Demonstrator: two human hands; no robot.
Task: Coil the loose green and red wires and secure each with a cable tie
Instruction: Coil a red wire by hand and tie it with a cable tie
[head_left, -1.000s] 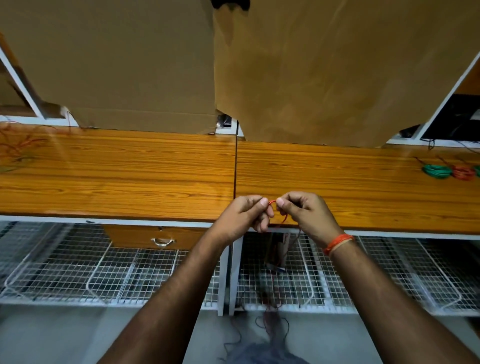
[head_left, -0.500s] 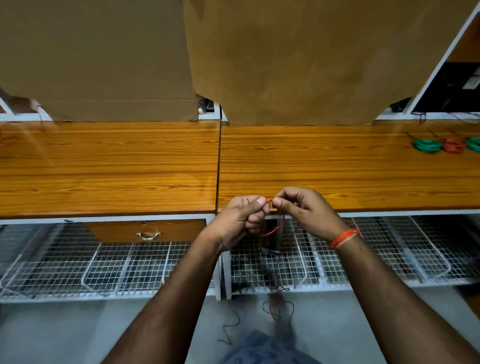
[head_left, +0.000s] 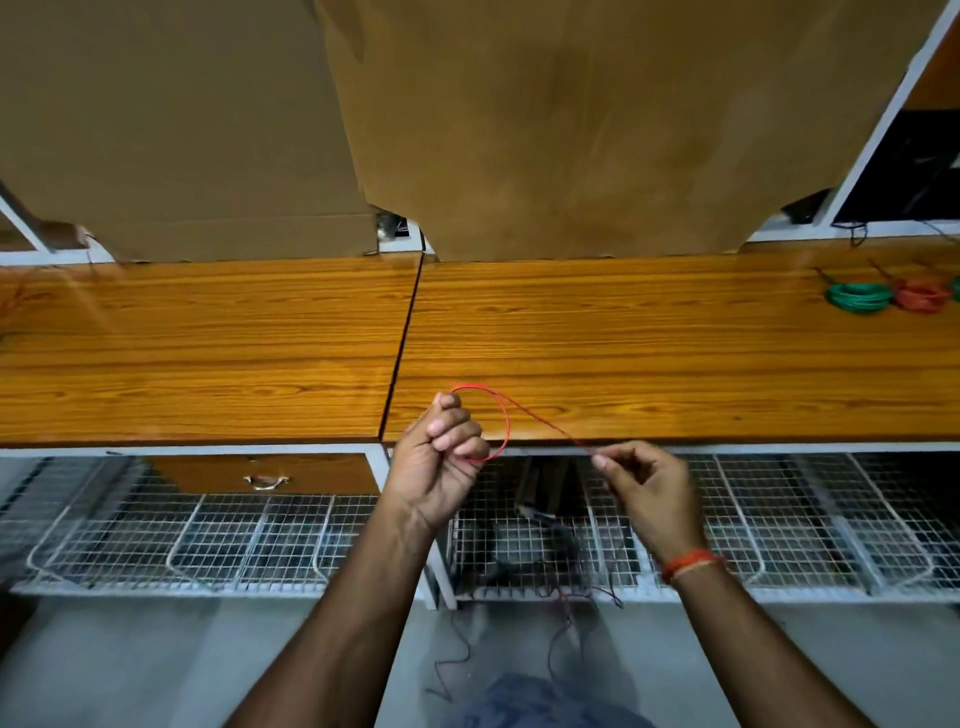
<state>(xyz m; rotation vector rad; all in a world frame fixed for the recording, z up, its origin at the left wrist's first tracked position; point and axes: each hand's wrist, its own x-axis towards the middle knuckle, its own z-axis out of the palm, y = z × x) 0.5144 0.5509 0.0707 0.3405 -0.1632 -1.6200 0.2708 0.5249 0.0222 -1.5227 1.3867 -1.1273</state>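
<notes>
The red wire (head_left: 506, 423), thin, light and springy, loops above the bench (head_left: 649, 353) edge, left hand (head_left: 441, 462) fingers clenched on the loop, right hand (head_left: 649, 493) fingers pinching its tail toward four o'clock, where I judge it should be fed.

Electrical assembly workshop

Long wooden bench (head_left: 208, 353), wire-mesh trays (head_left: 218, 535) beneath, tied wire coils (head_left: 857, 297) at its far right corner.

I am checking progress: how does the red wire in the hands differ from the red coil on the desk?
The red wire forms one loose loop held between both hands; the red coil is wound tight with many turns. The wire hangs above the desk edge; the coil lies on the desk. Both are red.
</notes>
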